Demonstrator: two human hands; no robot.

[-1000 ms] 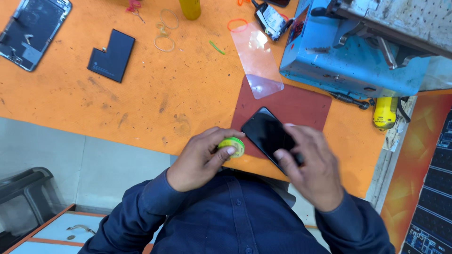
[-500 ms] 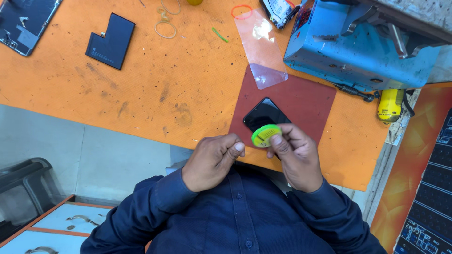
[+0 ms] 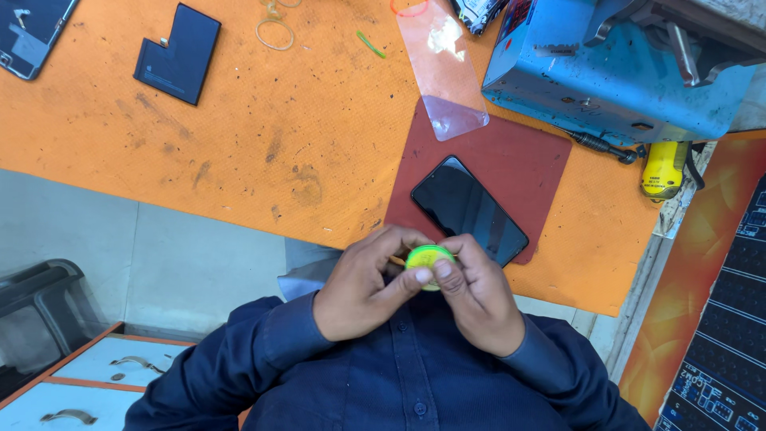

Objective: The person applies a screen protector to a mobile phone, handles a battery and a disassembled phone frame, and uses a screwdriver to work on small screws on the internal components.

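Observation:
Both my hands meet close to my chest around a small round green-and-yellow roll of tape (image 3: 428, 260). My left hand (image 3: 363, 287) grips it from the left with thumb and fingers. My right hand (image 3: 477, 297) pinches it from the right. Just beyond my fingers a black phone (image 3: 467, 208) lies screen up and untouched on a dark red mat (image 3: 527, 164), which rests on the orange table (image 3: 239, 136).
A clear plastic film (image 3: 441, 68) lies past the mat. A blue metal machine (image 3: 614, 64) stands at the far right, with a yellow tool (image 3: 662, 169) beside it. A dark phone battery (image 3: 178, 54), another phone (image 3: 32, 36) and rubber bands (image 3: 274, 33) lie far left.
My right hand has set the black phone down on the red mat and joined my left hand on the tape roll. Both hands now work the roll near my chest.

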